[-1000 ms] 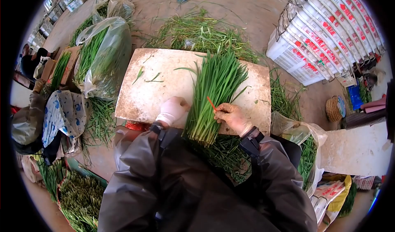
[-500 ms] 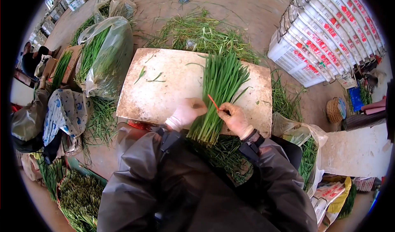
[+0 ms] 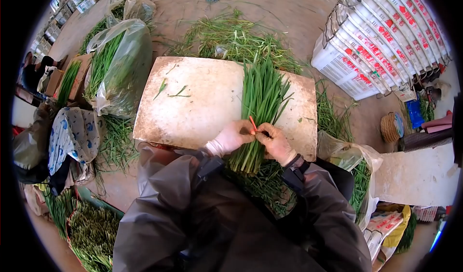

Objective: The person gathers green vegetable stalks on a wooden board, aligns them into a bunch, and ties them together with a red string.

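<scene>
Showed one bundle of long green leaves (image 3: pixel 263 93) lying in the right half of a pale, stained surface (image 3: pixel 188 86). Ran lengthwise from far edge to near edge, with leafy tips at the far edge and pale stem ends jutting over the near edge. Passed beneath the fingers, between one left hand (image 3: pixel 231 137) and one right hand (image 3: pixel 279 144), with both about equally close.

Showed one orange strip (image 3: pixel 252 123) over the bundle, toward the near edge, slanting up from the meeting fingertips. Saw right fingers pinched together at its lower end and left fingers narrowed just beside it, from the opposite side. Could not tell of any left-hand grip on the strip.

Counted at least three loose leaf scraps (image 3: pixel 179 92) in the left half of the surface. Beyond the far edge, found one heap of cut greens (image 3: pixel 231 36) on the floor. Past the left edge, made out two clear bags (image 3: pixel 132 62) of greens and one patterned cloth (image 3: pixel 72 132). Past the right edge, noted one leaning stack of white crates (image 3: pixel 347 69), too overlapped for an exact count, and, by the near right corner, one plastic bag (image 3: pixel 374 159) of greens.
</scene>
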Available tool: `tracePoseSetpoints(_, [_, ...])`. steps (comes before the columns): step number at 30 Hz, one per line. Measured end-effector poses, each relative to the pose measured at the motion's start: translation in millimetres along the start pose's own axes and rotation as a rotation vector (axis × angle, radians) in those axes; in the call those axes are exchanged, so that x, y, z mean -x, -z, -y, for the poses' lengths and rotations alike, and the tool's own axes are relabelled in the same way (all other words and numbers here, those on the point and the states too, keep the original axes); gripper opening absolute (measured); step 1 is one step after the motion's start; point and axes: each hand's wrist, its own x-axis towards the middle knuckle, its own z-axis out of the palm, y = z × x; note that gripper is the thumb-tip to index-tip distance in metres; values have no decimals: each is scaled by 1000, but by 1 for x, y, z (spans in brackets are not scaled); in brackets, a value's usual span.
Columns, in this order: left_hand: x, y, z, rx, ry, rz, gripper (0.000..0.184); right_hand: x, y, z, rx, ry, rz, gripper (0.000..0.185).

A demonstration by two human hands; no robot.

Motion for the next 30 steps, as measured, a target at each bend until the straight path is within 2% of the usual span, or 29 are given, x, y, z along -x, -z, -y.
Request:
tracePoseSetpoints(5, [-4,5,4,220,-6,-21,19,0,3,8,-50,-50,45,8])
tracePoseSetpoints(9, [-3,8,1,204,42,-96,22,-1,6,16,-32,-75,112,8])
tracePoseSetpoints(12, [-2,7,0,251,52,-131,24,3,9,32,-44,-196,129,9])
tracePoseSetpoints(20, [-2,4,2,325,44,-165,29,0,10,17,-46,-186,94,8])
tracePoseSetpoints(30, [-3,4,4,203,20,-134,28,-2,8,20,-5,-220,90,13])
